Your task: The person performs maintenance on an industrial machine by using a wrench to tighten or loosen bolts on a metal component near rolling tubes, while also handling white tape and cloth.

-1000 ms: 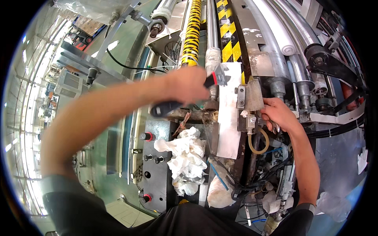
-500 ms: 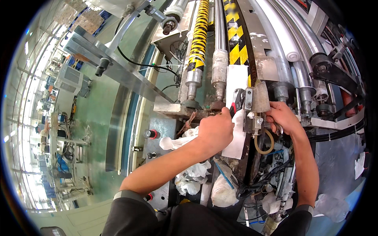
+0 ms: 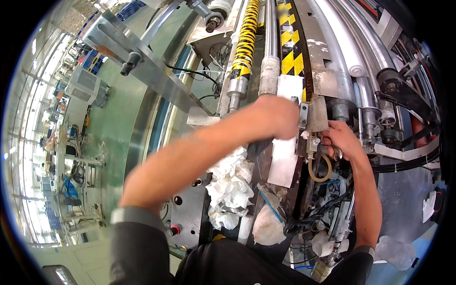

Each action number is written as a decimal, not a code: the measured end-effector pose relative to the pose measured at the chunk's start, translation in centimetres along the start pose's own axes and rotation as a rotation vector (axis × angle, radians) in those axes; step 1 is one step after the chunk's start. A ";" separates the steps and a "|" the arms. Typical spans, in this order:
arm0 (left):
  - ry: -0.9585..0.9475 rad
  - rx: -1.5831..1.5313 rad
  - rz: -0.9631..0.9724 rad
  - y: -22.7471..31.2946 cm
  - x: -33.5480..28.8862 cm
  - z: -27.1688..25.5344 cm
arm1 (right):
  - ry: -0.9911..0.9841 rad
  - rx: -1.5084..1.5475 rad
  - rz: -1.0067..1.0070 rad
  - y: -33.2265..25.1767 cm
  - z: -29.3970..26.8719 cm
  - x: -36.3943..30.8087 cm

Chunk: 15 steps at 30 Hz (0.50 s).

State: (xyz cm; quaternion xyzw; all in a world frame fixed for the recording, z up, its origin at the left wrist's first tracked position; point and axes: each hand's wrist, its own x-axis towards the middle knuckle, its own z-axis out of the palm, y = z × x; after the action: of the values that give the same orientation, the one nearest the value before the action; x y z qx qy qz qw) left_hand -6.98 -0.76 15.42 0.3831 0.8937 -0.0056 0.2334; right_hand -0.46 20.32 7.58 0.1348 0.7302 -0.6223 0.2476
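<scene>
My left hand [image 3: 283, 116] reaches across the white paper strip [image 3: 284, 164], up beside a metal bracket [image 3: 303, 115]. It is smeared by motion, its fingers are hidden, and I cannot see if anything is in it. My right hand [image 3: 342, 138] has its fingers curled beside a brass-coloured fitting [image 3: 312, 142] with a loop of clear yellowish tube [image 3: 321, 179]. A small silver metal piece [image 3: 338, 153] shows under those fingers; its kind is unclear. Above the fitting, a worn beige plate [image 3: 318, 113] stands against the bracket.
Beyond my hands run long rollers, one wrapped in yellow-black tape [image 3: 247, 38] and one white [image 3: 344, 47]. Crumpled white paper [image 3: 231, 190] lies left of the strip. Black cables [image 3: 327, 206] and a wrapped roll end [image 3: 269, 227] sit close below. A metal arm [image 3: 147, 66] juts out at left.
My left hand has moved up and slightly right, over the spot where a black and red tool handle showed. My right hand stays nearly in place. The view has shifted slightly.
</scene>
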 end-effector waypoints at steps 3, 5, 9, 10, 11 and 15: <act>-0.549 -0.102 -0.042 -1.9 4.6 -4.3 | 0.003 0.003 0.010 -0.7 0.6 -0.2; -0.774 -0.191 -0.175 -2.0 8.4 -4.7 | 0.033 0.017 -0.001 -0.2 0.2 -0.3; -0.732 -0.207 -0.087 -2.8 6.5 -6.9 | 0.004 0.014 -0.014 0.0 0.0 -0.4; -0.675 -0.176 -0.084 -3.9 5.9 -7.6 | 0.004 0.031 -0.004 0.1 0.2 -0.3; -0.534 -0.081 -0.001 -3.8 4.3 -8.6 | 0.010 0.045 0.007 0.6 0.3 0.0; -0.041 -0.418 -0.152 -5.7 0.3 -11.2 | 0.012 0.032 0.024 -0.2 0.0 -0.4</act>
State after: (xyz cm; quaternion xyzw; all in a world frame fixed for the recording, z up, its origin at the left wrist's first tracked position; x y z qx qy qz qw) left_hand -15.70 -2.46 24.34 0.2576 0.8968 0.1545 0.3250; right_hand -0.18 20.29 7.99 0.1514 0.7200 -0.6301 0.2484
